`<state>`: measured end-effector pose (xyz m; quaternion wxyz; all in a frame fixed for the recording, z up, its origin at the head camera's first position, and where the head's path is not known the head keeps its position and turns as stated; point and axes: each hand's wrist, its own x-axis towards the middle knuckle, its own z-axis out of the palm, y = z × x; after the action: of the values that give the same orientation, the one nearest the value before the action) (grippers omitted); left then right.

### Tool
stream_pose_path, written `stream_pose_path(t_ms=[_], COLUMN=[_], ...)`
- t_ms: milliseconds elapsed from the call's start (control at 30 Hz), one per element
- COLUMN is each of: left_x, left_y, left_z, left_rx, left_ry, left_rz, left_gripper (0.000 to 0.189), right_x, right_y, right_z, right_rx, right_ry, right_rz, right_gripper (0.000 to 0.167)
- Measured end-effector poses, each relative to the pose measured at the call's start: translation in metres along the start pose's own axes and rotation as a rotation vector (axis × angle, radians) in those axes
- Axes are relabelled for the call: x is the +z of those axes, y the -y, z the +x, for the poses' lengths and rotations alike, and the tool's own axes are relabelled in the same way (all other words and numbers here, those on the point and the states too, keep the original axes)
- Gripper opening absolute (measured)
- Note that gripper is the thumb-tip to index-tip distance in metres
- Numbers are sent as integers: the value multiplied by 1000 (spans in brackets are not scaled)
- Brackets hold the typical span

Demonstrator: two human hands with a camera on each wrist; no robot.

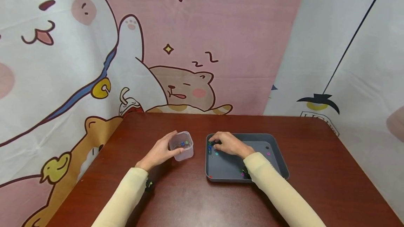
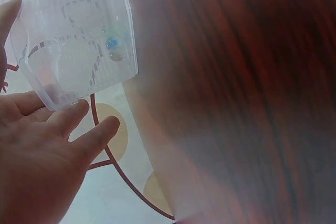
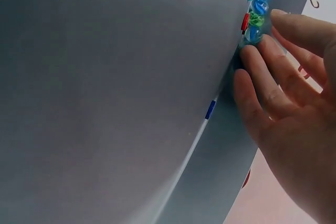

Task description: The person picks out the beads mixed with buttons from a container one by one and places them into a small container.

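My left hand (image 1: pixel 161 152) grips a clear plastic box (image 1: pixel 184 155), tilted above the table, thumb on its near side. Inside lie a few glass marbles (image 2: pixel 111 42), blue and greenish among them. To the right, my right hand (image 1: pixel 231 143) reaches into a grey tray (image 1: pixel 235 180) at its far left corner. A row of blue and green glass marbles (image 3: pixel 259 7) lines the tray's left wall. In the right wrist view, the fingertips (image 3: pixel 251 52) are at the row's end, slightly bent, with no marble plainly pinched between them.
Small coloured pieces lie about the tray: a magenta ring (image 1: pixel 268 153), a cyan ring (image 1: pixel 216 153), a red piece (image 1: pixel 210 177) and a blue chip (image 3: pixel 210 109). The tray stands on a brown wooden table (image 1: pixel 195 199). A printed cartoon curtain (image 1: pixel 240 45) hangs behind.
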<state>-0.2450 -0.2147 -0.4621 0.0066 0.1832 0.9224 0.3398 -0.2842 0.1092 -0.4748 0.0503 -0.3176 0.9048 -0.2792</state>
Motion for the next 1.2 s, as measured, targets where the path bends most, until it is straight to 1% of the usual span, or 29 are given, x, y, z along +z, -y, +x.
stream_pose_path(t_ms=[233,467,667,933,1200], left_x=[-2,-1,-1,-2,-1], left_y=[2,2,1,0,-1], left_z=[-2,-3,-2,-3,-3], left_rx=[32,23,24,1,-3], left_ry=[-8,-14,-14,-9,-3], left_rz=[24,15,2,14,19], left_gripper=[87,87,87,88,89], right_x=[-1,1,0,2,-6], right_y=[2,3,4,1,2], right_z=[-1,-1,-1,2,-3], right_rx=[-21,-3,-19,-59,-35], right_ry=[10,27,29,-1,-30], right_rz=[-22,-35,-53,-79,-54], right_gripper=[28,25,25,20,18])
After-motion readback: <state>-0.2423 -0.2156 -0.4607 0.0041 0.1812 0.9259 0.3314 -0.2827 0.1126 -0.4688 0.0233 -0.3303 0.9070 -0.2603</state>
